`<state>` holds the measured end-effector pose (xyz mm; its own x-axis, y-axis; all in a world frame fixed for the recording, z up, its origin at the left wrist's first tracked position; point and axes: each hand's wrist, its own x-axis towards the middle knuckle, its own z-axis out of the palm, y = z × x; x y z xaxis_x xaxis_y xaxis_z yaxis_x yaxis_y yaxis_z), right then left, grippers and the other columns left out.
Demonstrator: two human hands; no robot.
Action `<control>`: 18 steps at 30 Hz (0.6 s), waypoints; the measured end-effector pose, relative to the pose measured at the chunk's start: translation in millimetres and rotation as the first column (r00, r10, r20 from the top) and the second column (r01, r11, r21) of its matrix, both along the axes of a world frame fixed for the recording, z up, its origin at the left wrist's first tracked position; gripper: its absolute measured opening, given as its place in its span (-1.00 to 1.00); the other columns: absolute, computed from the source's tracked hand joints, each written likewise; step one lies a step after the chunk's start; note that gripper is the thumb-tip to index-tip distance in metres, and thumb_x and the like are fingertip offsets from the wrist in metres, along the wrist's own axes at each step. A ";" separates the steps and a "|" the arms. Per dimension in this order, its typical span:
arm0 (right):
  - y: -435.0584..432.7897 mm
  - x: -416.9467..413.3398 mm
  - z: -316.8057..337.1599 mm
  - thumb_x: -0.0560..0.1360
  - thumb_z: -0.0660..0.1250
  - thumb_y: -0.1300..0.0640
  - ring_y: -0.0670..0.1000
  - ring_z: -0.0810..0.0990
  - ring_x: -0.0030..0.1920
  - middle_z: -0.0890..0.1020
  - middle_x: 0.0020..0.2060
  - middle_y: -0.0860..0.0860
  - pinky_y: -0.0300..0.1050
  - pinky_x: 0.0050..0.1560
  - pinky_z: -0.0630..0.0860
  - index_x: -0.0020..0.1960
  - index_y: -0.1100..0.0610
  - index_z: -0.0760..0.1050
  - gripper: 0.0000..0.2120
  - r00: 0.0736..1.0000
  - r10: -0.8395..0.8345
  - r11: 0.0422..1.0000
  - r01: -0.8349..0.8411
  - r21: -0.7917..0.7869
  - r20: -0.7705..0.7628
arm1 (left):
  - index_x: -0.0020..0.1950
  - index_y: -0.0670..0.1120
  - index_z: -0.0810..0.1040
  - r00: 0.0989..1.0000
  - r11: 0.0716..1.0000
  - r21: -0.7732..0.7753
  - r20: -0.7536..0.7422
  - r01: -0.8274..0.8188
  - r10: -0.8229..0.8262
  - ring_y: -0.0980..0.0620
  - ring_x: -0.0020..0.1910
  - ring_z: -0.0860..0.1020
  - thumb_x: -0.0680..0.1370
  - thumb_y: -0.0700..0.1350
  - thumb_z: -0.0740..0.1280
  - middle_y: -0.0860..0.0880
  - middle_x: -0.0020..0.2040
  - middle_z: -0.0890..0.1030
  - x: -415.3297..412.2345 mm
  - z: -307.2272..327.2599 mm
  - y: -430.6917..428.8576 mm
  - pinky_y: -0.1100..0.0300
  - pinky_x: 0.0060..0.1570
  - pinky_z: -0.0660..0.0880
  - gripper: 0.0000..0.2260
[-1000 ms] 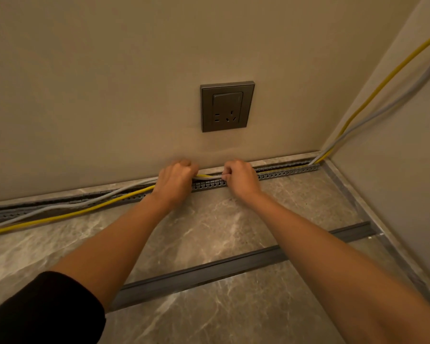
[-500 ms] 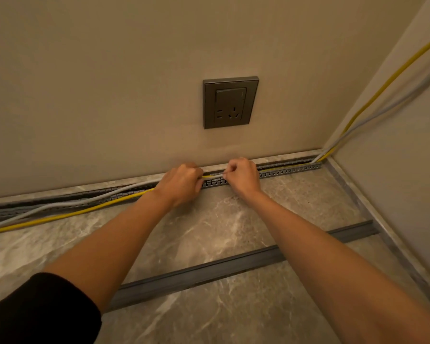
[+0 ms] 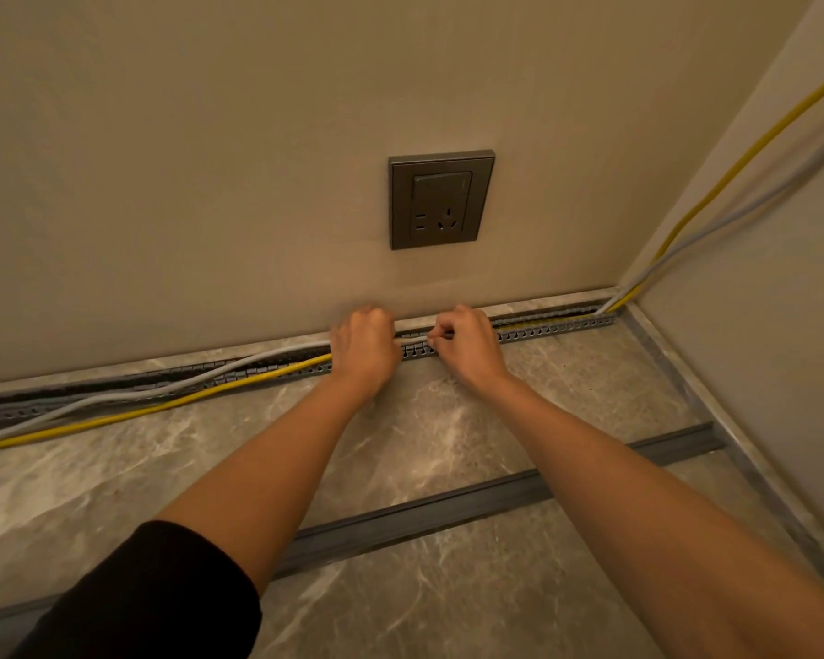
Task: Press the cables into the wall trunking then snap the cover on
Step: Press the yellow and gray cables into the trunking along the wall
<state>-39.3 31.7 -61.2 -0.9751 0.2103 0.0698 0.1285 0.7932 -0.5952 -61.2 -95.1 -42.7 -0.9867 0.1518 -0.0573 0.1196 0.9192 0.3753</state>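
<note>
Gripping the cables (image 3: pixel 210 394) w/ both hands: left hand (image 3: pixel 365 347) fisted round them, right hand (image 3: pixel 467 344) pinching them just beside it, over the trunking (image 3: pixel 553 331) at the wall (image 3: pixel 210 183) base. To the right the cables sit in the channel; to the left they lie loose across it. Cover (image 3: pixel 448 508) lies on the floor (image 3: pixel 495 420), well apart, unfitted.

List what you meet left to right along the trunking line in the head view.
cables lying loose outside the channel → left hand → short bare stretch of trunking → right hand → wall corner, where the cables climb.
</note>
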 end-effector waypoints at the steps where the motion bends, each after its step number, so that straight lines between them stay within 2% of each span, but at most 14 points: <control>1: 0.3 0.6 -0.1 0.46 0.36 0.25 0.15 0.53 0.08 0.60 -0.05 0.18 -0.06 0.04 0.45 -0.18 0.26 0.62 -0.90 1.000 0.000 1.000 0.000 0.004 -0.003 | 0.05 -0.19 0.58 0.999 1.000 0.004 0.044 -0.019 0.018 -0.22 0.15 0.53 0.52 -0.06 0.35 -0.22 0.13 0.58 -2.4 2.2 -4.1 0.00 0.11 0.46 -0.77; 4: -0.9 2.1 1.0 0.48 0.36 0.23 0.14 0.52 0.10 0.60 -0.03 0.17 -0.05 0.05 0.45 -0.16 0.24 0.63 -0.89 1.000 -0.005 1.000 0.005 0.008 -0.007 | 0.12 -0.21 0.57 0.993 0.999 -0.021 0.111 -0.032 0.034 -0.25 0.16 0.52 0.56 0.07 0.26 -0.27 0.15 0.56 -7.4 10.0 -14.3 -0.01 0.11 0.47 -0.64; 8: -3.3 3.3 3.6 0.49 0.34 0.24 0.15 0.51 0.12 0.61 -0.02 0.16 -0.05 0.05 0.45 -0.16 0.24 0.62 -0.89 1.000 0.013 0.999 -0.012 0.051 -0.011 | 0.20 -0.21 0.53 0.983 0.996 -0.094 0.180 -0.009 0.026 -0.22 0.23 0.49 0.60 0.03 0.20 -0.24 0.22 0.55 -5.1 14.9 -11.8 0.00 0.18 0.42 -0.64; 13: 0.3 6.5 5.8 0.49 0.33 0.25 0.13 0.49 0.13 0.60 -0.02 0.15 -0.06 0.03 0.42 -0.15 0.26 0.59 -0.91 0.999 0.050 0.996 -0.050 0.080 0.002 | 0.00 -0.23 0.63 0.967 0.999 0.032 0.253 0.019 -0.026 -0.22 0.11 0.57 0.56 -0.02 0.31 -0.27 0.05 0.64 -6.0 13.3 -17.0 0.01 0.09 0.48 -0.72; 18: 2.8 12.0 3.6 0.47 0.36 0.24 0.10 0.49 0.09 0.58 -0.04 0.14 -0.16 -0.04 0.32 -0.14 0.26 0.57 -0.92 0.998 0.062 0.997 -0.062 0.047 0.004 | -0.08 -0.23 0.62 0.948 0.991 0.077 0.294 0.106 -0.124 -0.24 0.09 0.57 0.53 -0.07 0.35 -0.29 0.05 0.63 -3.5 16.4 -17.4 0.00 0.06 0.50 -0.78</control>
<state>-27.3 34.5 -57.7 -0.9864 0.1461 0.0756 0.0797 0.8265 -0.5572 -64.7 -112.5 -26.4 -0.9018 0.2754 -0.3330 0.0978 0.8807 0.4635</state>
